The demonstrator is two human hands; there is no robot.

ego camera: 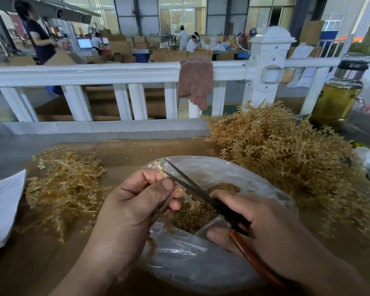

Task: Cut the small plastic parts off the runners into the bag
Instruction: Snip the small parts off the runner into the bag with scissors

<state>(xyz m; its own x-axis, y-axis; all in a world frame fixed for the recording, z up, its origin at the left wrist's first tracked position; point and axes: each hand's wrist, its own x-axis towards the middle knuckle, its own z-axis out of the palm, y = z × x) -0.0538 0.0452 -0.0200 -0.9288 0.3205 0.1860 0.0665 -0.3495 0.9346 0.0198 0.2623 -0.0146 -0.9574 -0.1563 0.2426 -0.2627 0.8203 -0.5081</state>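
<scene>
snipping parts over the bag
our left hand pinches a runner; right hand grips scissors, blades parted at it above the bag.

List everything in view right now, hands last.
runner: one, amber, pinched by left hand, at scissor blades
scissors: one, dark blades, brown handle, over bag
bag: one, clear, centre, open
parts: many, amber, inside bag
right pile: one, amber runners, right of bag
left pile: one, amber runners, left of bag
paper: one, white, far left
cloth: one, brown, over railing
railing: one, white, behind piles
bottle: one, yellow liquid, far right
left hand: one, pinching runner
right hand: one, gripping scissors
</scene>
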